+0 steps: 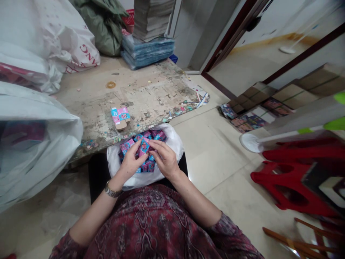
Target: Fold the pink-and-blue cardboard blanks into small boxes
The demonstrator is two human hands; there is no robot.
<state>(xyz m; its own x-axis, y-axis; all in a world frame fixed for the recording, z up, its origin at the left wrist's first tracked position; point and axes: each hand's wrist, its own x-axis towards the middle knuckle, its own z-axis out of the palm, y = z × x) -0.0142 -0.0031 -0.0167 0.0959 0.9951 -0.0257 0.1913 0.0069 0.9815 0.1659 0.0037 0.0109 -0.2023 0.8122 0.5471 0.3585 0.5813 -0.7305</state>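
Note:
Between my two hands is a small pink and blue printed box, held above a white plastic bag on my lap. My left hand, with a metal watch at the wrist, grips the box from the left with thumb and fingers. From the other side my right hand closes its fingertips on the same box. Several similar small boxes fill the bag beneath, partly hidden by my hands. An unfolded pink and blue carton with a brown flap lies on the table's near edge.
The worn, stained table carries a yellow rubber band ring, plastic-wrapped blue stacks and a green sack. Large white bags crowd the left. Red plastic stools and tied cardboard bundles stand at right.

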